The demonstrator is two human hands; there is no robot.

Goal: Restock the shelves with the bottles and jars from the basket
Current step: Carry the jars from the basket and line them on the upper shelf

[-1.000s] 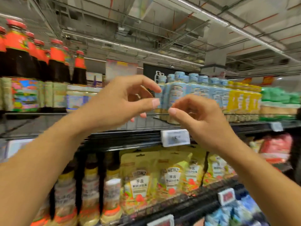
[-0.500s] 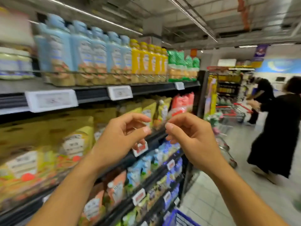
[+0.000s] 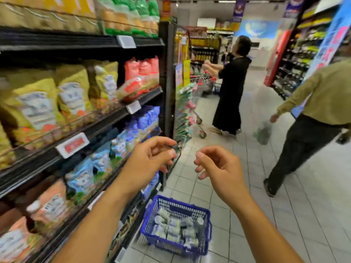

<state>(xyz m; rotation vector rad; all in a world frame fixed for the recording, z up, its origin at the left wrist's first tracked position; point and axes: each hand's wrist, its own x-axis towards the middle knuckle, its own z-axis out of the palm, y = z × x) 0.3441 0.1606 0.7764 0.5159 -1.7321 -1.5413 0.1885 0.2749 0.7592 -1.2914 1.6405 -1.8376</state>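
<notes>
A blue plastic basket (image 3: 148,215) stands on the tiled floor beside the shelf's foot, low in the view, with several pale-capped bottles and jars (image 3: 174,227) lying in it. My left hand (image 3: 150,162) and my right hand (image 3: 216,168) hover side by side in mid-air above the basket, a short gap between them. Both have loosely curled fingers held apart and nothing in them. The black shelves (image 3: 91,130) run along the left, stocked with yellow, red and blue pouches.
A person in black (image 3: 230,88) stands with a shopping cart (image 3: 204,86) at the aisle's end. Another person in an olive shirt (image 3: 311,118) walks away on the right, carrying a bag. More shelving lines the far right. Grey floor tiles lie between.
The view has swung right and down, from the top shelf's bottles to the aisle and the basket on the floor. Both hands stayed empty and dropped lower, slightly further apart.
</notes>
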